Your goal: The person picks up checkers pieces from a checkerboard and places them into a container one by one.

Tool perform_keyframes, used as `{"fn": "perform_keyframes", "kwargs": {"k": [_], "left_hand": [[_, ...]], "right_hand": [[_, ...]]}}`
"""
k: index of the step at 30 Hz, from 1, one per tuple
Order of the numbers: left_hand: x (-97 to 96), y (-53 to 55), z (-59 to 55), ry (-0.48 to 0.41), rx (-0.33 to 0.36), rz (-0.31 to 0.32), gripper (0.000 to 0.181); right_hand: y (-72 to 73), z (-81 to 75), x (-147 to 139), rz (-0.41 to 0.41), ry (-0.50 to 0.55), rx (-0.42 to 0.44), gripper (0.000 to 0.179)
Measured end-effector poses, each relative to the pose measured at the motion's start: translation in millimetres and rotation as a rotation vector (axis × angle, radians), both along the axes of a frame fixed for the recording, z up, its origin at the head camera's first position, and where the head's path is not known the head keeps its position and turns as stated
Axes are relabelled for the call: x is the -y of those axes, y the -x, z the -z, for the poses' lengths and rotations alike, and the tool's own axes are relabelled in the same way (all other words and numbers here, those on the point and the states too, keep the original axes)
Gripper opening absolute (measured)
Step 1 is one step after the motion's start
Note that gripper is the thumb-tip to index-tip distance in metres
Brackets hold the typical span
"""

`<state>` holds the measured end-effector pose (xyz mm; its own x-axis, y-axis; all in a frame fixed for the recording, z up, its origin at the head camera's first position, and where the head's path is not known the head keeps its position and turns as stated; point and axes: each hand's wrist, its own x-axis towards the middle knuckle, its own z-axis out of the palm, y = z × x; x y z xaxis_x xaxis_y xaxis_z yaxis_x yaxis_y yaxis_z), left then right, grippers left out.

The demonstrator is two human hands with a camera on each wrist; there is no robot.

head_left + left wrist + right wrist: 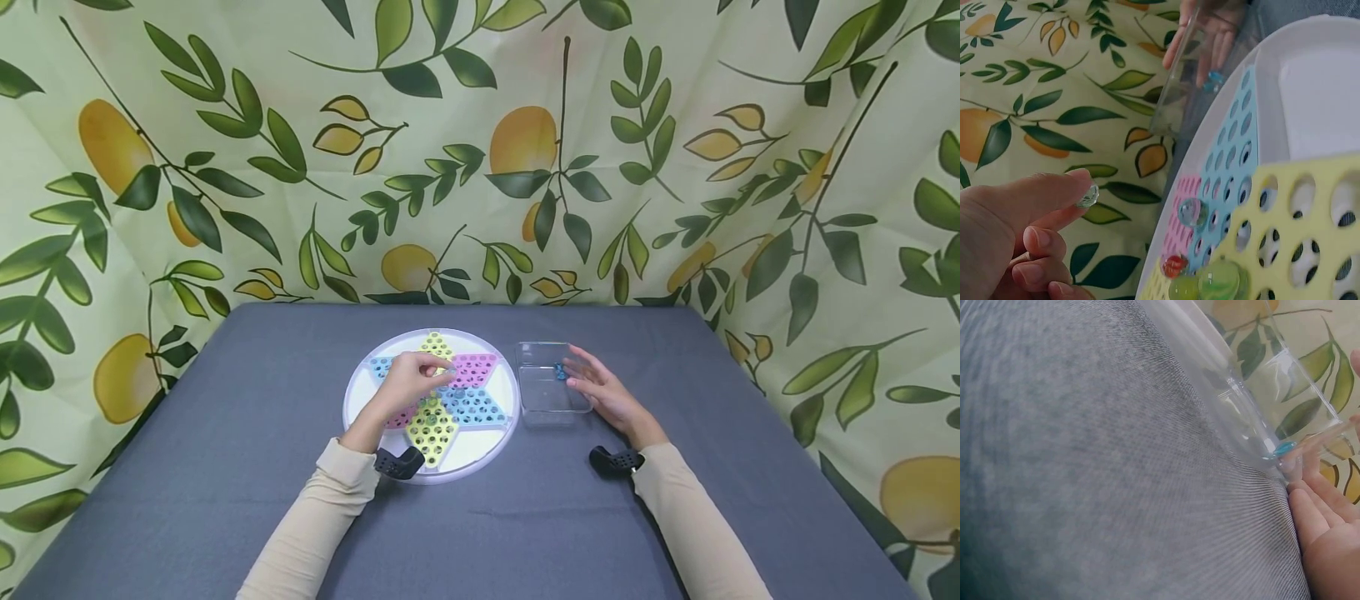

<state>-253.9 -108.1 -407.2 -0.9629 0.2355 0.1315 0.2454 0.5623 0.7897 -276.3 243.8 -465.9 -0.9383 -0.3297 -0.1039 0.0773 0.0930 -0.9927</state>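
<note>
My left hand (405, 385) is over the star-patterned Chinese checkers board (483, 446). Its thumb and index finger pinch a clear glass marble (1089, 196); the other fingers are curled. On the board below, the left wrist view shows a bluish clear marble (1192, 212), a red marble (1174, 265) and two green marbles (1221, 281) in the holes. Beside the right end of a clear plastic box (551, 411), my right hand (615, 402) has its fingers fairly straight against the wall. A few blue marbles (560, 372) lie inside that box, near the right fingers.
Dark grey cloth covers the table (247, 467). The box stands just right of the round board. Behind the table and along its sides hangs a curtain (465, 208) printed with leaves and lemons. Each wrist wears a black band (401, 463).
</note>
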Motion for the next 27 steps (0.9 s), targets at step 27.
{"fn": "perform_keyframes", "kwargs": {"k": [27], "left_hand": [[-34.3, -3.4, -5.4, -0.048, 0.032, 0.041, 0.025]], "right_hand": [[0.2, -0.6, 0.7, 0.014, -0.004, 0.019, 0.073]]}}
